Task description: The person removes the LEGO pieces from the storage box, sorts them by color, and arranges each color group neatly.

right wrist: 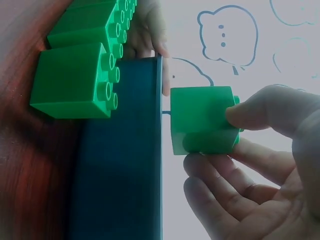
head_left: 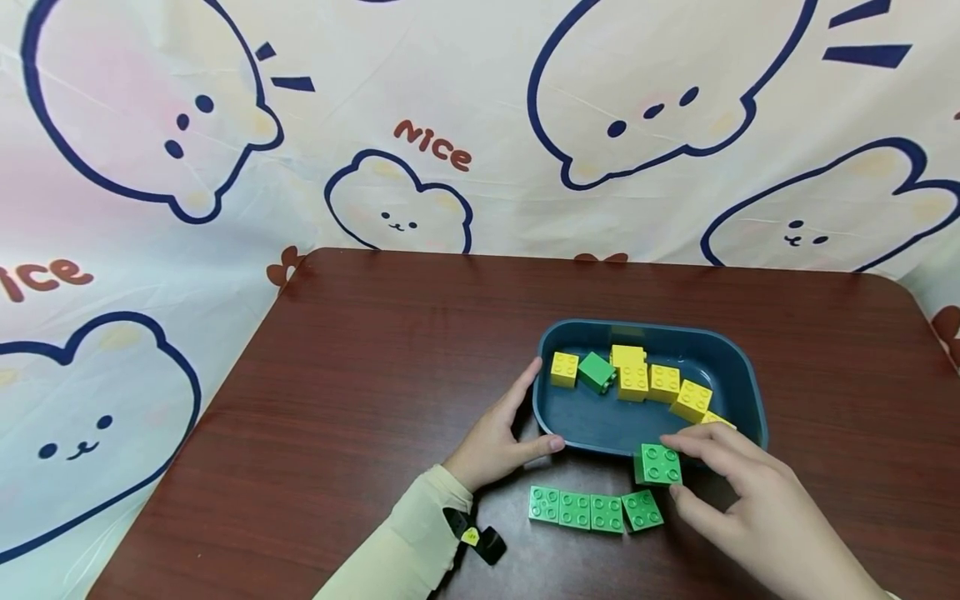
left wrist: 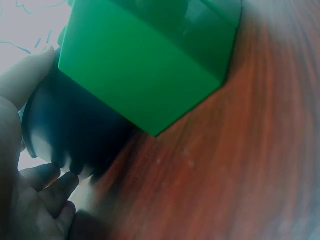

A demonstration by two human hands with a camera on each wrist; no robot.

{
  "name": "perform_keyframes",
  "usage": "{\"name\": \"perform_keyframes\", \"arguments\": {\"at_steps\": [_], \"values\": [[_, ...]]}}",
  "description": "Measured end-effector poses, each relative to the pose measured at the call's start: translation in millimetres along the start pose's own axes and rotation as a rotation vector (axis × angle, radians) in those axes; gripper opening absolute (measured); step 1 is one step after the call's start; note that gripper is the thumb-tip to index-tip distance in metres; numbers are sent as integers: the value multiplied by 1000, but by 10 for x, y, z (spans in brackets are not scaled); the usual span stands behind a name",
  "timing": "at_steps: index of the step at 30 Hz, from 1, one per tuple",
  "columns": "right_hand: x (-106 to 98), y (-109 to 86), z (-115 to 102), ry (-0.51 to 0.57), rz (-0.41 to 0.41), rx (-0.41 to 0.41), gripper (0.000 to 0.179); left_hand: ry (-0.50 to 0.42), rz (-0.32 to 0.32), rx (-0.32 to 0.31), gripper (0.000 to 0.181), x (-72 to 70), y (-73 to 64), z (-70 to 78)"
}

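Note:
Between thumb and fingers, my right hand [head_left: 742, 500] pinches a green building brick [head_left: 657, 464] with four studs, above the near rim of a dark blue tray [head_left: 592, 429]. The right wrist view shows this pinched brick [right wrist: 202, 117] higher than the rim. My left hand [head_left: 498, 437] grips the tray's left end, thumb at the near side and fingers along the left wall. In front of the tray, several green bricks [head_left: 575, 509] form a row, the rightmost one [head_left: 642, 510] slightly turned. Inside lie several yellow bricks [head_left: 664, 382] and a tilted green brick [head_left: 597, 372].
The dark brown wooden table [head_left: 360, 375] runs back to a pale cloth [head_left: 495, 75] printed with cartoon animals. A black band with a small dark device [head_left: 491, 546] is around the left wrist. Another yellow brick [head_left: 717, 419] is partly hidden behind the right hand.

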State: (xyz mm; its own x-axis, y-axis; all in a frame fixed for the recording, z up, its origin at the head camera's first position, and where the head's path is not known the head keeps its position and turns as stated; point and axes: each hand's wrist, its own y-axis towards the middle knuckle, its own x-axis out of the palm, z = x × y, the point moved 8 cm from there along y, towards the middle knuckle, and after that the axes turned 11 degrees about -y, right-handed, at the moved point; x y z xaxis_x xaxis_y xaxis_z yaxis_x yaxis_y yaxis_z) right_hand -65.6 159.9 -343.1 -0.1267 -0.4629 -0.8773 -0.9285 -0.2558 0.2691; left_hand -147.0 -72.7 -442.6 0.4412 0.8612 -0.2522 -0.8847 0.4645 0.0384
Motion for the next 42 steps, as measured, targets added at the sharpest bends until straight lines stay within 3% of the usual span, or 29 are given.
{"name": "perform_keyframes", "arguments": {"at_steps": [9,14,27,42], "values": [[128,-182,198,0,-88,110,51,-4,-5,4,99,-1,4,0],[131,-257,234,6,-53,105,50,-6,0,-2,99,-1,8,-7],[208,-350,287,-40,-83,149,49,6,3,-5,99,-5,12,-14],[281,-379,329,-49,-66,129,50,3,7,-10,99,-5,2,-1]]}}
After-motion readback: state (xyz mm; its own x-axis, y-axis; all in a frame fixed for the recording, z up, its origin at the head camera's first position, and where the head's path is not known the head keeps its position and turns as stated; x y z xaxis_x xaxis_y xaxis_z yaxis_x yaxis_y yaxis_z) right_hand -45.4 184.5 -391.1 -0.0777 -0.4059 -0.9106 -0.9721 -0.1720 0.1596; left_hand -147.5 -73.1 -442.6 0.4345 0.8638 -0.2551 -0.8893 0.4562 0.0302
